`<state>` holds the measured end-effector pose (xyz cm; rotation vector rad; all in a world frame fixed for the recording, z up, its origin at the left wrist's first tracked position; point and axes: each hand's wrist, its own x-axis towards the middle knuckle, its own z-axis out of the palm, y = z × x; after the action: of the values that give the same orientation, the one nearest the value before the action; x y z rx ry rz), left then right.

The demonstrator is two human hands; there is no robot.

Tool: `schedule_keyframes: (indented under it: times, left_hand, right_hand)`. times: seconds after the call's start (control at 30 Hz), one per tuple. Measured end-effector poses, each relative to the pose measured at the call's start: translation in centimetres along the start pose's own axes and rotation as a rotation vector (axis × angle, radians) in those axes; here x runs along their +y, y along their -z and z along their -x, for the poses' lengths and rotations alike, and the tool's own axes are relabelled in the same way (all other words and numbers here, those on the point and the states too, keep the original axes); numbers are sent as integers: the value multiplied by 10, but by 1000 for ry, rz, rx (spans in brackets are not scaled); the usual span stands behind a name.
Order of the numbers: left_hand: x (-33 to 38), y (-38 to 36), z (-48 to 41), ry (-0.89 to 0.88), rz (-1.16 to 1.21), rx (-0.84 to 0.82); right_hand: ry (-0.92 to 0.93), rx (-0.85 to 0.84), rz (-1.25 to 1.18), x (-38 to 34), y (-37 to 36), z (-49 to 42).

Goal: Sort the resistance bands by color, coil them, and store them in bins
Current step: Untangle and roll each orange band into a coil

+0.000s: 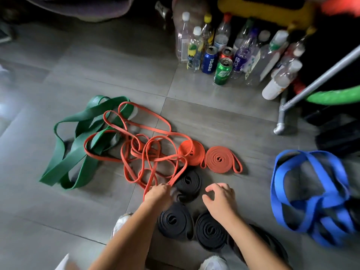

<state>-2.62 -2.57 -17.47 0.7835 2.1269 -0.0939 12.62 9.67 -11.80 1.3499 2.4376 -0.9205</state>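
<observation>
Grey matte floor tiles [58, 65] with thin grout lines carry all the bands. At the far edge I see a cluster of clear plastic bottles [222, 36] and three drink cans [223, 72], with a metal pipe frame [311, 78] to the right.

Band positions, left to right:
- Green bands [78, 145]: wide, flat, uncoiled, lying in loose folds.
- Loose orange bands [148, 152]: narrow strips in a tangle of loops, partly overlapping the green ones.
- Orange coils [220, 159]: two flat spirals side by side, each with a short tail loop.
- Black coils [173, 221]: tight flat spirals nearest the camera, one just below the orange coils and two more between the forearms; a further dark band at the lower right is too blurred to tell.
- Blue bands [311, 191]: wide, flat, uncoiled, piled at the right and well apart from the rest.

Left hand [158, 195]: fingers curled narrow, pinching a strand of the loose orange bands beside the upper black coil.

Right hand [220, 199]: fingers spread and loosely bent, holding nothing, just right of that coil.
</observation>
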Motion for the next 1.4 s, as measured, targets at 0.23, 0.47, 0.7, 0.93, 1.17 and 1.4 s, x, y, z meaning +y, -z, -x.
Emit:
schedule_keyframes:
  times: [0.23, 0.47, 0.7, 0.93, 1.17, 1.4]
  left_hand:
    - [4, -24, -3, 78, 223, 106]
    - [2, -26, -21, 88, 81, 261]
    - [10, 15, -13, 148, 417, 284]
    - [10, 111, 68, 11, 705, 498]
    - [-8, 203, 199, -240, 785, 746]
    - [-20, 243, 347, -396, 643, 840]
  right_hand:
    - [-14, -32, -173, 4, -13, 14]
    - [-17, -92, -185, 15, -28, 13]
    - [4, -93, -255, 3, -25, 18]
    - [87, 94, -421, -44, 38, 29]
    - [259, 129, -573, -115, 116, 71]
    - [610, -33, -325, -233, 195, 145]
